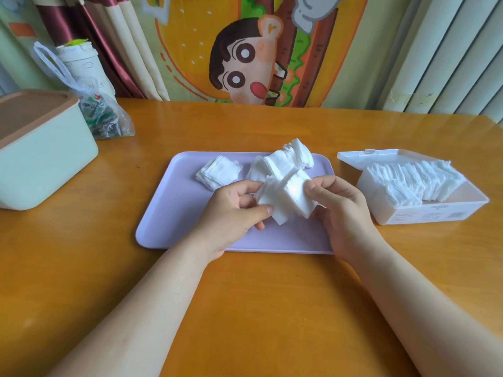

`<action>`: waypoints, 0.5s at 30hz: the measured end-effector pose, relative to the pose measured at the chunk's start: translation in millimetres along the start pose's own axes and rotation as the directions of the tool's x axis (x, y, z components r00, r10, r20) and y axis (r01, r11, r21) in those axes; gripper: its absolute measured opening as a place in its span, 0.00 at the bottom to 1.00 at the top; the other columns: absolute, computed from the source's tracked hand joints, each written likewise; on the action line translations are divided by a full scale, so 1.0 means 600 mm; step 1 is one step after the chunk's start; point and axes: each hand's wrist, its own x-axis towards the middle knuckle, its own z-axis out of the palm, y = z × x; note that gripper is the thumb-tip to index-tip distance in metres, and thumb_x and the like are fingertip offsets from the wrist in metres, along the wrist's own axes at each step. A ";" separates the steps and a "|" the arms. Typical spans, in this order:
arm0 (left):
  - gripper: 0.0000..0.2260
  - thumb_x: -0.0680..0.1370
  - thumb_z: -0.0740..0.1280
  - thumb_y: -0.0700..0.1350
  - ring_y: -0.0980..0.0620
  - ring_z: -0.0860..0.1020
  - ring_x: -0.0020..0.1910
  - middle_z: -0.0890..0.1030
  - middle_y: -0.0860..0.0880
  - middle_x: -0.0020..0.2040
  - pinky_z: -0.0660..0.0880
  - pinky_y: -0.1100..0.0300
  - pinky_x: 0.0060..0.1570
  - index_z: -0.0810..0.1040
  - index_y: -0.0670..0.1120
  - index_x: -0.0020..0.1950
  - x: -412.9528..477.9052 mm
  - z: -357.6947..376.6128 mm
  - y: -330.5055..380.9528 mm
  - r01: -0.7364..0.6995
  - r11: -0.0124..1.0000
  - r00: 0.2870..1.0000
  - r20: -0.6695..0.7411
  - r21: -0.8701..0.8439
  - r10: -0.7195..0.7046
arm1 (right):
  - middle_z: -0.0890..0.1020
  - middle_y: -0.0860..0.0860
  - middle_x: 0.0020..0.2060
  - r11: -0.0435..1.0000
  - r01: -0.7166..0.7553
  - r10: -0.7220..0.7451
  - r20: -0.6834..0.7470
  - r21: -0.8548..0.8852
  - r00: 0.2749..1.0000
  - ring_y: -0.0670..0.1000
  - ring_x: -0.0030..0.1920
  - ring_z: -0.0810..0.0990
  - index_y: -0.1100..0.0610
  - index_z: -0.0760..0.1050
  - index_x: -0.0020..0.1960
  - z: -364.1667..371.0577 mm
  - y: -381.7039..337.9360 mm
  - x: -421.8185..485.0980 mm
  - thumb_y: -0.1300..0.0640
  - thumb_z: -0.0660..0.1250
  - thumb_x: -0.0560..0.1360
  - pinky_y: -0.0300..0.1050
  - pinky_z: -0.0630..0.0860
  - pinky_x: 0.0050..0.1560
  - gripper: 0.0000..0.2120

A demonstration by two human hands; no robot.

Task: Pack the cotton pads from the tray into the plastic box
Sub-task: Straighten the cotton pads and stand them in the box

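Pinching loose bundle of cotton pads (285,197) between left hand (234,210) and right hand (340,213), squaring edges over tray (174,213) (strays drop back there). More pads waiting behind. Plastic box (460,210) sitting open at right, partly filled, lid back for loading.

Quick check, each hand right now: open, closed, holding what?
Left hand: pinches the stack of cotton pads.
Right hand: grips the same stack.

A glossy orange-brown wooden bench (245,308) reflects soft light. Behind it hang a bright orange cartoon-printed curtain (190,36), maroon-and-cream striped drapes (109,36) and pale pleated curtains (449,50).
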 end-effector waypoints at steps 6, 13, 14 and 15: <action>0.12 0.78 0.74 0.39 0.49 0.78 0.35 0.88 0.48 0.45 0.66 0.66 0.27 0.83 0.50 0.60 0.002 0.002 0.004 0.032 0.997 0.999 -0.038 -0.066 -0.034 | 0.81 0.59 0.36 0.993 0.001 0.006 0.059 -0.119 0.998 0.53 0.33 0.73 0.61 0.84 0.44 0.005 0.002 -0.005 0.56 0.80 0.72 0.44 0.68 0.32 0.09; 0.11 0.77 0.75 0.38 0.51 0.79 0.36 0.87 0.48 0.43 0.65 0.64 0.29 0.82 0.47 0.58 -0.001 0.001 0.008 0.028 0.998 1.000 -0.009 -0.054 -0.029 | 0.83 0.62 0.37 0.985 0.051 -0.044 0.050 -0.166 0.998 0.58 0.34 0.79 0.66 0.82 0.46 0.013 0.007 -0.007 0.62 0.78 0.74 0.50 0.79 0.35 0.08; 0.11 0.77 0.75 0.38 0.51 0.79 0.36 0.87 0.48 0.43 0.65 0.64 0.29 0.82 0.47 0.58 -0.002 0.001 0.008 0.031 0.998 0.999 -0.007 -0.054 -0.031 | 0.83 0.62 0.37 0.985 0.062 -0.054 0.055 -0.160 0.997 0.58 0.35 0.80 0.66 0.82 0.47 0.013 0.007 -0.007 0.62 0.77 0.75 0.50 0.80 0.36 0.07; 0.11 0.77 0.75 0.39 0.51 0.79 0.36 0.87 0.48 0.43 0.65 0.64 0.29 0.82 0.47 0.58 -0.001 0.001 0.008 0.033 0.998 0.999 -0.005 -0.054 -0.033 | 0.83 0.62 0.37 0.986 0.072 -0.063 0.062 -0.154 0.996 0.58 0.36 0.80 0.66 0.81 0.47 0.013 0.007 -0.008 0.62 0.77 0.75 0.50 0.80 0.36 0.07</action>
